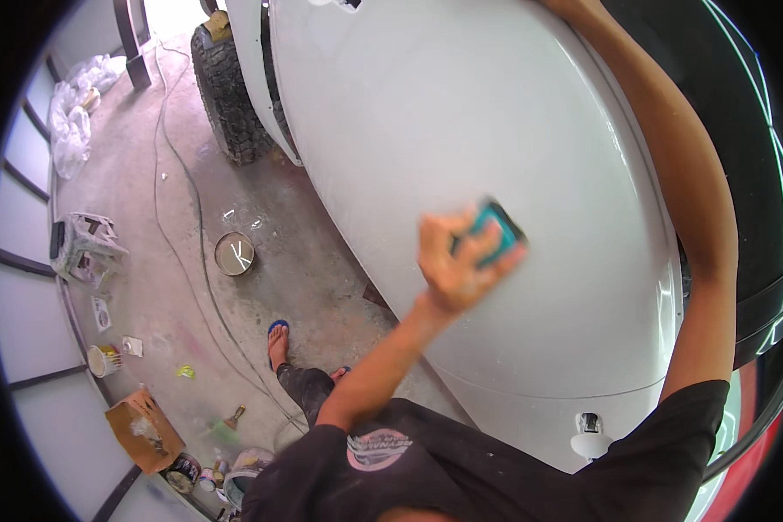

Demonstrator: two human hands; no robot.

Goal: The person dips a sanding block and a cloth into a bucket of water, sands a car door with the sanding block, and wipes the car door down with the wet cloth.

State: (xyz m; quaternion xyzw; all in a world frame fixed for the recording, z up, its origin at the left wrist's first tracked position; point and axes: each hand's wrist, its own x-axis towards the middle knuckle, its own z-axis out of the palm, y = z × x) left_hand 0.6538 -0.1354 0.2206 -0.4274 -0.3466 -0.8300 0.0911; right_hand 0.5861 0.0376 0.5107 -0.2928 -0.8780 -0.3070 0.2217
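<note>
A large white vehicle body panel [531,322] spreads before me, its curved surface smooth and pale. On its middle, my left hand [457,261] grips a teal sanding block [494,233] with a dark edge. The fingers lie over the block, slightly blurred, and its underside is hidden against the panel. My right arm stretches along the panel's right edge to the far end. Only part of my right hand [568,7] shows at the top rim, near that edge; its fingers are cut off.
A round bucket [235,253] of liquid stands on the concrete floor, left of the panel. Cables [191,191] run past it. Beyond is a knobby tire [228,96]. Along the left wall are a stool [87,248], a cardboard box [145,431] and plastic sheeting [71,122].
</note>
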